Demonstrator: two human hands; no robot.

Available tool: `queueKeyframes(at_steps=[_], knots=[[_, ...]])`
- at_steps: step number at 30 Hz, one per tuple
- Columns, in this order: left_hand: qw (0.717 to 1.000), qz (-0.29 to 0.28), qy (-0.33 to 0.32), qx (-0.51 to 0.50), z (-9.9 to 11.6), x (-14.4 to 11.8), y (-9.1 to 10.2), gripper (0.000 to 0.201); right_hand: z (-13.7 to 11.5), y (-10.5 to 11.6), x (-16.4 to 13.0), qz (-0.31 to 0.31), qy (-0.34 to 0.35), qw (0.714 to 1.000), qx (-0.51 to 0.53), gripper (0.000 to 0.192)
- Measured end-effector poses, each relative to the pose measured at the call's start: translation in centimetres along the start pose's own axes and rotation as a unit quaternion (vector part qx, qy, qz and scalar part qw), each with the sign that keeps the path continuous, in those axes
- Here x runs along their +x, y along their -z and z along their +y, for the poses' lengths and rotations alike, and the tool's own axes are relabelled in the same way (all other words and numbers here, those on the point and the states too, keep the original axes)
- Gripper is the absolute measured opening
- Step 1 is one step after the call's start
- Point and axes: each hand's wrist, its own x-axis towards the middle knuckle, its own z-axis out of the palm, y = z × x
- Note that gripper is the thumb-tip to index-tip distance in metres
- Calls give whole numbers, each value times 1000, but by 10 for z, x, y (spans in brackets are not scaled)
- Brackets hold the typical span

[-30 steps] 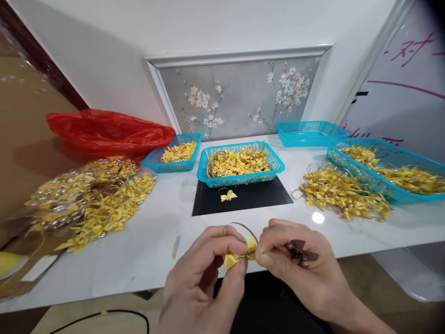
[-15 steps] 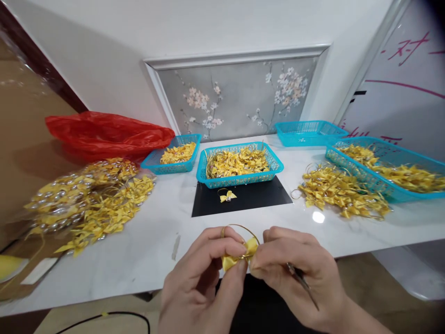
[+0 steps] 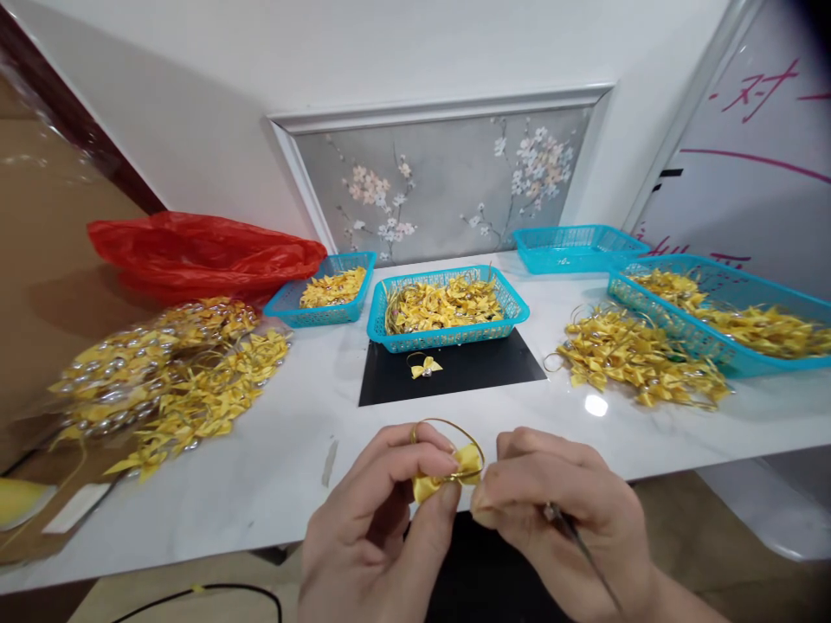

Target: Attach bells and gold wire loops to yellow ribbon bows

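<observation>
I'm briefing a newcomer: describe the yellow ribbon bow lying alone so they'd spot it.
On the white glossy table, find the central blue plastic basket. A flat black rectangular sheet juts out in front. The yellow ribbon bow is the only one lying there.

And over on the whiteboard (image 3: 727,212), magenta handwriting: a dot (image 3: 712,96), then the Chinese character 对 (image 3: 758,89), plain to read, then a stroke (image 3: 813,98) running out of view! Beneath sweeps a long line (image 3: 753,158); lower still, more characters (image 3: 733,260), partly behind the blue basket (image 3: 744,366), unreadable.
</observation>
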Motion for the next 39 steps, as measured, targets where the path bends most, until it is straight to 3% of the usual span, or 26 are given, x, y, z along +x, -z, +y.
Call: queueKeyframes(at_steps=[5,13,18,23,27,39], knots=[[999,-28,23,-16,3,1,0,21,3,2,2,49,-81,995,3,16],[988,-73,83,-111,-3,7,0,14,5,1,6,55,-149,987,23,12],[974,-87,111,-176,-5,8,-3,3,5,-1,5,55,-131,989,31,9],[965,-112,144,-190,-7,12,-6,8,8,-2,4,30,-99,994,27,16],[956,-90,168,-221,-7,12,-7,5,8,-2,5,51,-94,994,19,12],[960,-74,156,-222,-6,10,-7,4,4,-2,8,56,-116,992,2,10]])
